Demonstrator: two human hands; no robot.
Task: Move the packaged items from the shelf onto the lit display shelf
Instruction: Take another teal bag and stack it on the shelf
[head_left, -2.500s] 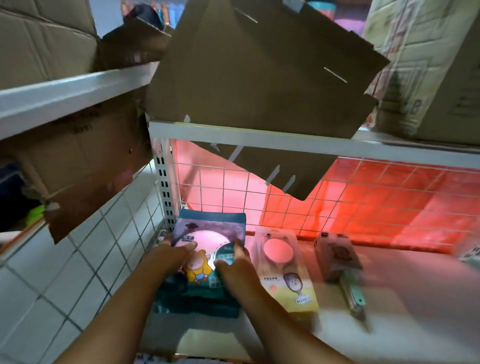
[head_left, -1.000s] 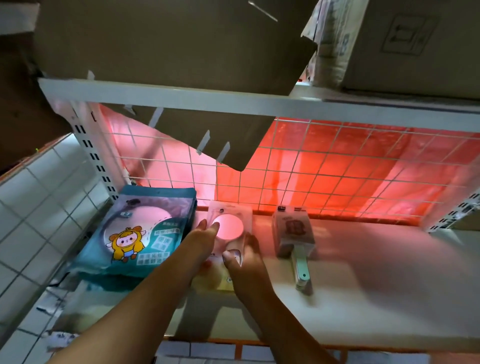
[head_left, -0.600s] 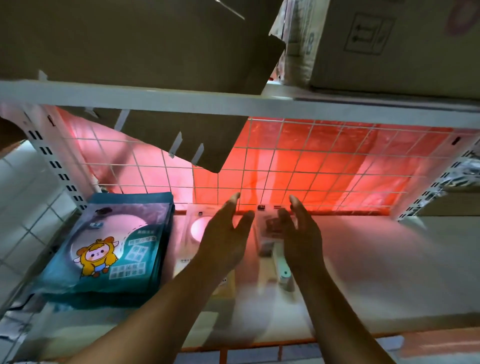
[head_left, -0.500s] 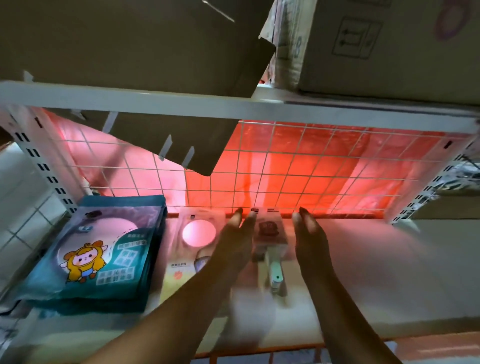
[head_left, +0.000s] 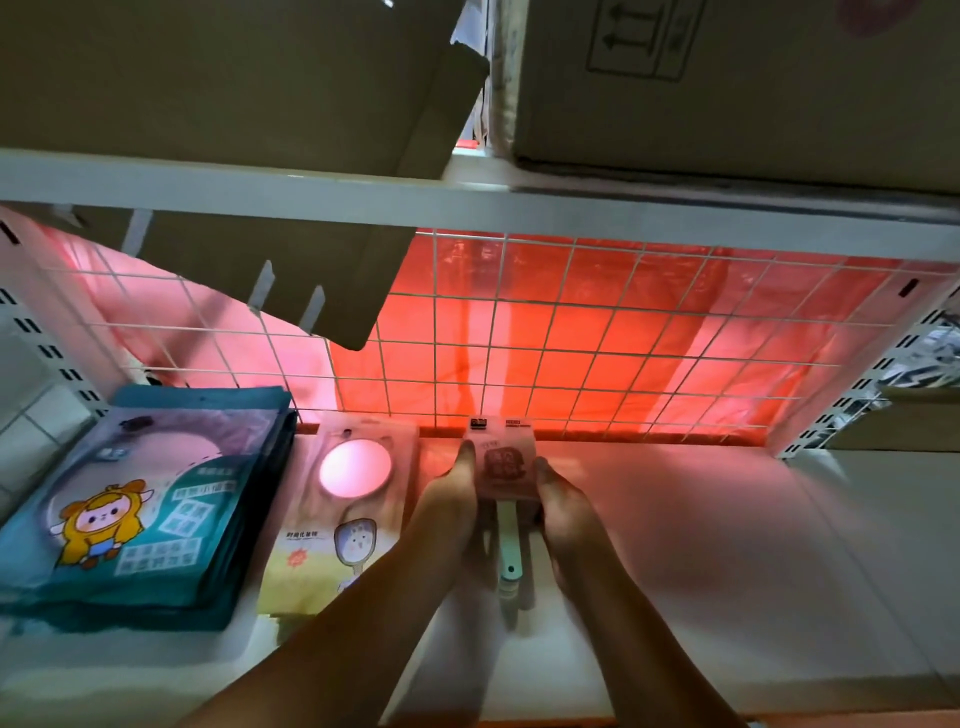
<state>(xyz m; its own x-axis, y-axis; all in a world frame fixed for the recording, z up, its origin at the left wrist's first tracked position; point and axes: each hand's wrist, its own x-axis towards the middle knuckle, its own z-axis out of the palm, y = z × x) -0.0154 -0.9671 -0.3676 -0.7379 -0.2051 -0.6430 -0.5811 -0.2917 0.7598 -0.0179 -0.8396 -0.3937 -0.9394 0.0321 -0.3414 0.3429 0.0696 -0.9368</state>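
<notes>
On the white lit shelf (head_left: 727, 545), against the red-glowing wire mesh back (head_left: 623, 353), lies a small pink package (head_left: 503, 460) with a pale green handle (head_left: 506, 545) sticking out toward me. My left hand (head_left: 451, 501) holds its left side and my right hand (head_left: 563, 506) holds its right side, thumbs along the edges. To the left lie a flat package with a round mirror (head_left: 354, 467) and a stack of teal pouches with a yellow cartoon figure (head_left: 145, 509).
A white shelf beam (head_left: 467, 202) runs overhead with cardboard boxes (head_left: 727, 78) on it. A cardboard flap (head_left: 285, 270) hangs down at the back left. Perforated uprights stand at both ends. White tiles show at far left.
My hands left the teal pouches, then the mirror package, and moved right. From open beside the small handled package, they have now closed in on its two sides.
</notes>
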